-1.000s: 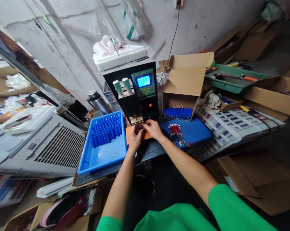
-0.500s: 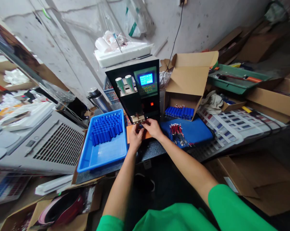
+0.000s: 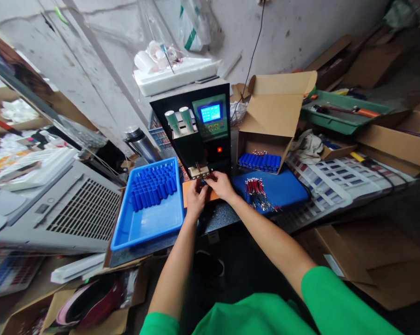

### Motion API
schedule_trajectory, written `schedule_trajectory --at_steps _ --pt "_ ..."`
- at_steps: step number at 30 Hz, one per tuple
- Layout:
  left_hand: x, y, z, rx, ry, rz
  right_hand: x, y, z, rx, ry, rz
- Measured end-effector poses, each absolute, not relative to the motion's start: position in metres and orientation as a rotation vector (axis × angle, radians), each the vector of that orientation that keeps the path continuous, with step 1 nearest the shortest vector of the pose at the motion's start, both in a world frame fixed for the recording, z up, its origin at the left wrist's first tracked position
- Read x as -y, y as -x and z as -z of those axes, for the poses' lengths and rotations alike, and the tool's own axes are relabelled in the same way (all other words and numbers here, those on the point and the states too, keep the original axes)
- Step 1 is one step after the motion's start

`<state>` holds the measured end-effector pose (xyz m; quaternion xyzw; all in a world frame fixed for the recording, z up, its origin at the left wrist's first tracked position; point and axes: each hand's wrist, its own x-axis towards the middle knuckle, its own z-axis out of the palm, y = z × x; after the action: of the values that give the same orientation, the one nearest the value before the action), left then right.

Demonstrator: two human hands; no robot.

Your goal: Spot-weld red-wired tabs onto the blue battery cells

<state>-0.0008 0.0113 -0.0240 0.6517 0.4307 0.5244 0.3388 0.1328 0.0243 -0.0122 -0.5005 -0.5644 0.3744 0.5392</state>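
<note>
My left hand (image 3: 196, 197) and my right hand (image 3: 222, 185) meet under the electrode pins (image 3: 197, 168) of a black spot welder (image 3: 215, 160). My left fingers are closed round a blue battery cell (image 3: 203, 182), mostly hidden by the hands. Pinched close beside it, my right fingers hold something too small to make out; a small white tip shows above them. Below the hands lies an orange board (image 3: 213, 194). To the left, a blue tray (image 3: 150, 230) holds many upright blue cells (image 3: 154, 186). On the right, red and black wire leads (image 3: 255, 188) lie in a bundle on a blue mat (image 3: 286, 188).
An open cardboard box (image 3: 270, 109) with finished-looking blue cells (image 3: 260, 161) stands behind the mat. A steel flask (image 3: 142, 142) is behind the tray. Foam (image 3: 176, 77) lies on top of the welder. A green tray (image 3: 349, 114) with tools sits far right.
The view has shifted slightly. The graph on the welder's screen looks different. Both hands stay in the same place under the pins.
</note>
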Motion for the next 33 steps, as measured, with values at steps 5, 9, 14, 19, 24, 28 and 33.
schedule_trajectory --at_steps 5,9,14,19,24,28,33 --pt "-0.009 0.000 0.022 -1.138 -1.687 -1.359 -0.024 -0.133 0.013 1.356 1.188 -0.869" --pt "-0.009 0.000 0.021 -1.153 -1.693 -1.358 -0.023 -0.133 0.012 1.353 1.181 -0.880" --pt "-0.008 0.000 0.021 -1.163 -1.697 -1.351 -0.025 -0.133 0.014 1.339 1.178 -0.887" --pt "-0.009 0.001 0.023 -1.217 -1.703 -1.339 -0.024 -0.135 0.015 1.329 1.150 -0.908" --pt "-0.010 0.001 0.025 -1.183 -1.718 -1.350 -0.014 -0.146 0.018 1.400 1.165 -0.885" --pt "-0.011 0.000 0.027 -1.200 -1.727 -1.347 -0.012 -0.152 0.021 1.424 1.197 -0.918" --pt "-0.013 -0.002 0.024 -1.205 -1.721 -1.348 -0.015 -0.155 0.023 1.405 1.147 -0.959"
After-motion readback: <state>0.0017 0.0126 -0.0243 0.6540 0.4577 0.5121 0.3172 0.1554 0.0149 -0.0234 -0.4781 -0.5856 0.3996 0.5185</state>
